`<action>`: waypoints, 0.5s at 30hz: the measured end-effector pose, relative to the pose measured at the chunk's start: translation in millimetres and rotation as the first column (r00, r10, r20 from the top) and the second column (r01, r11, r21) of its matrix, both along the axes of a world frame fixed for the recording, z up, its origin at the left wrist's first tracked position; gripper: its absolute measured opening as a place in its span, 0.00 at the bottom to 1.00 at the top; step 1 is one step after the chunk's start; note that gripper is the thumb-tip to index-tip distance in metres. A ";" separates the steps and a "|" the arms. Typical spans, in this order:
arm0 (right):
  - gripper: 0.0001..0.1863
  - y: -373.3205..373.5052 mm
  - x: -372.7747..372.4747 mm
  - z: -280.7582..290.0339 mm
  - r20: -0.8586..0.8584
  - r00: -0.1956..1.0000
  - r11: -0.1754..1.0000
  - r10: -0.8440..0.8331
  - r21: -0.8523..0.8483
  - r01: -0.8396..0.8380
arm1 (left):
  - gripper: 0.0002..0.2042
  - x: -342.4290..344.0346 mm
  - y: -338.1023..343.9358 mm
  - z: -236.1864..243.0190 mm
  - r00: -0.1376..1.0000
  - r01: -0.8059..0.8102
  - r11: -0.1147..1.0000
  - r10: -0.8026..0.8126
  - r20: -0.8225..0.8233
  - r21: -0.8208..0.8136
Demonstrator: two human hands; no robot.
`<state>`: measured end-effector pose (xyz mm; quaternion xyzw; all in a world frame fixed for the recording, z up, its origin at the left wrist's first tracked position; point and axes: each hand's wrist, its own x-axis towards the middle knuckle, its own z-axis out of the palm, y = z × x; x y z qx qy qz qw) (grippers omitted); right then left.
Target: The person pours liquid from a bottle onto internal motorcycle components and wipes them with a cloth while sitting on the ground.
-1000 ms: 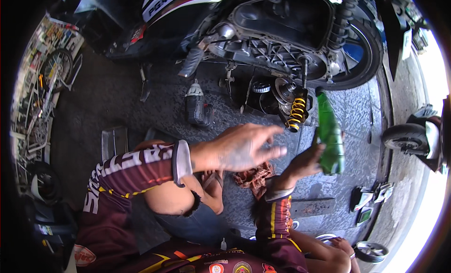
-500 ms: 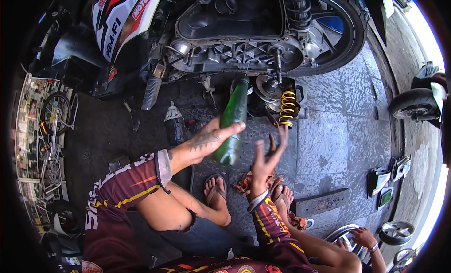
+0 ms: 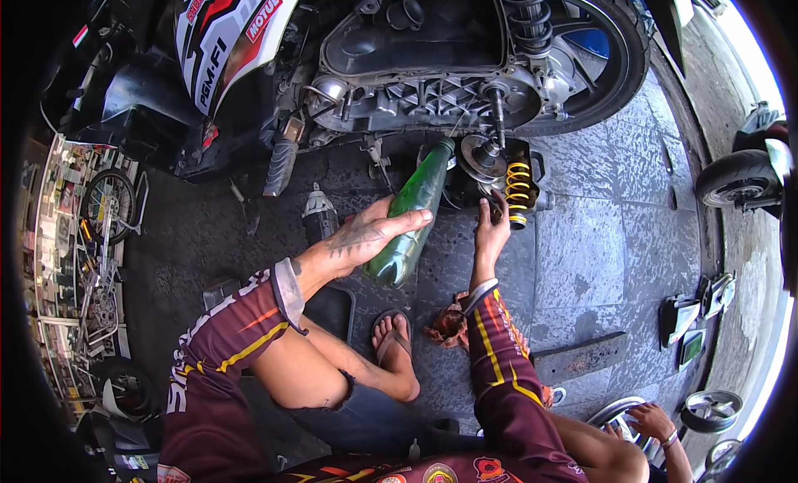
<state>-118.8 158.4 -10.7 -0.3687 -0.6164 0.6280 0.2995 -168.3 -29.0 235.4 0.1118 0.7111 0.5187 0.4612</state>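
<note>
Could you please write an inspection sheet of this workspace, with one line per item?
Surface: dark, stained paved floor, sunlit at the right.
Job's things: green bottle, tilted with its neck toward the scooter engine case; yellow coil spring below the rear axle.
Clutter: red rag on the floor; black power tool; dark flat bar.
Grippers: left hand holds the green bottle; right hand reaches up to the parts beside the yellow coil spring; whether it grips cannot be told.
Cables: nothing seen.
Surroundings: rear wheel; loose tyre; shelves of parts; another person's hand.
</note>
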 end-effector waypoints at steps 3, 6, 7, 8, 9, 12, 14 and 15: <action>0.13 -2.5 -2.2 15.0 0.070 0.993 0.994 0.092 0.046 -0.096 | 0.29 -0.5 -7.9 0.4 1.000 -0.010 1.000 0.010 0.003 -0.028; 0.12 2.3 5.7 43.0 0.067 0.994 0.973 -0.088 0.218 0.071 | 0.29 -4.9 -13.2 -8.5 0.999 0.020 0.998 -0.022 -0.031 -0.053; 0.12 9.1 6.9 47.1 0.029 0.994 0.987 -0.104 0.122 0.100 | 0.29 -5.7 -13.7 -11.2 0.998 0.035 0.998 -0.038 -0.045 -0.058; 0.12 14.3 5.6 51.8 -0.058 0.987 0.980 -0.153 0.121 0.159 | 0.29 -5.2 -15.0 -12.8 0.998 0.040 0.997 -0.043 -0.051 -0.069; 0.13 22.8 3.0 58.6 -0.144 0.974 0.967 -0.175 0.159 0.197 | 0.29 -5.1 -11.3 -7.1 0.997 0.052 0.996 -0.057 -0.060 -0.078; 0.12 19.5 -11.2 99.4 -0.417 0.902 0.992 -0.115 -0.093 0.083 | 0.28 -6.2 -14.3 2.2 0.996 0.060 0.997 -0.063 -0.064 -0.056; 0.13 13.2 -24.4 112.8 -0.459 0.884 0.977 -0.086 -0.211 -0.014 | 0.26 -6.4 -14.6 10.4 0.997 0.045 0.999 -0.046 -0.065 -0.021; 0.13 10.2 -32.3 116.0 -0.434 0.898 0.973 -0.068 -0.227 -0.036 | 0.26 -5.7 -13.1 14.2 0.997 0.030 1.000 -0.030 -0.067 -0.001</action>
